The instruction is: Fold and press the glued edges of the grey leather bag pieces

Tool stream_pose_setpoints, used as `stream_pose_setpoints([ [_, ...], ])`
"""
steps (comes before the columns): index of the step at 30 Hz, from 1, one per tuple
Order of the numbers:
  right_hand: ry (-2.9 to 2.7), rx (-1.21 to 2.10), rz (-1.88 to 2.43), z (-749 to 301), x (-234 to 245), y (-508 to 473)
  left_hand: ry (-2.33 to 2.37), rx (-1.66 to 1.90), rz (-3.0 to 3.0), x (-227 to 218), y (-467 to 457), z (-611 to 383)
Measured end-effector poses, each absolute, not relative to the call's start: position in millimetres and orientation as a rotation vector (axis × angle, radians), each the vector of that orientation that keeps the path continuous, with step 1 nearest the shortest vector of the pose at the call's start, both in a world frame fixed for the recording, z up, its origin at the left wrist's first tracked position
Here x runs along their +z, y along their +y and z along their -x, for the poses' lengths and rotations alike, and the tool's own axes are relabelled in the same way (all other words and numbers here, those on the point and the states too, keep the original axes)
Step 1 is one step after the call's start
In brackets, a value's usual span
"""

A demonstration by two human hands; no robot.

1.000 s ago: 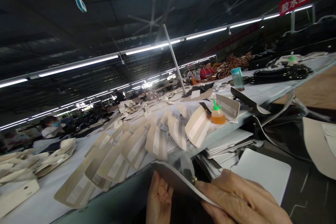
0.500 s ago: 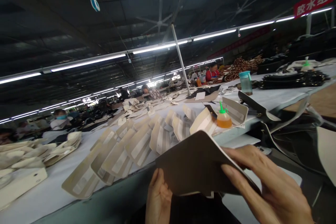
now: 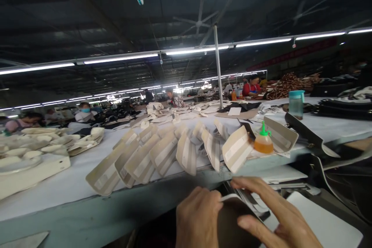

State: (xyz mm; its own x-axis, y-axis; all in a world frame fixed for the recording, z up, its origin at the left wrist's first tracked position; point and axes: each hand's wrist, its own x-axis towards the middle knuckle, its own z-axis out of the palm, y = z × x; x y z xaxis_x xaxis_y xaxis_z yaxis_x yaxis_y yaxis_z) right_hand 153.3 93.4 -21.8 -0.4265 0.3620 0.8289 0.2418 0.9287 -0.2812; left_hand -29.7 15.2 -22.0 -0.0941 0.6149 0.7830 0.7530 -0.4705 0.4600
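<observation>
Low at the table's front edge is a dark, curved leather-like panel [image 3: 232,223] with a pale edge, its lower part cut off by the frame. My left hand [image 3: 199,217] is closed on its upper left edge, knuckles up. Over its right side is my right hand [image 3: 279,217], thumb and fingers spread apart; whether the thumb touches the panel I cannot tell. Beyond my hands, several beige curved panels [image 3: 164,155] with pale strips lie overlapping in a row along the table edge. A squeeze bottle [image 3: 264,145] of amber liquid with a green nozzle stands at the row's right end.
White sheeting covers the long table [image 3: 72,180]. Cream pieces [image 3: 35,170] are heaped at left. A teal-lidded cup [image 3: 295,104] and dark stacked pieces [image 3: 343,108] stand at right. A white board [image 3: 322,217] lies below the table edge. A pole [image 3: 217,68] rises behind; co-workers sit farther off.
The panel has been lowered and turned from a broad, raised position. My left hand has come up to its top edge; my right hand's fingers have spread. The view has levelled and shifted left.
</observation>
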Motion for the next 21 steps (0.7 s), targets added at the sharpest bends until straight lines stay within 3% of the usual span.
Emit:
stream_pose_setpoints([
  [3,-2.028,0.397,0.307,-148,-20,90,-1.437,-1.530,2.105,-17,13,21],
  [12,-1.625,0.813,0.538,-143,-21,90,-1.842,-2.263,1.547,-16,-2,21],
  [21,-1.610,0.748,0.494,-143,-34,94,-1.518,-2.190,1.663,-23,0,22],
])
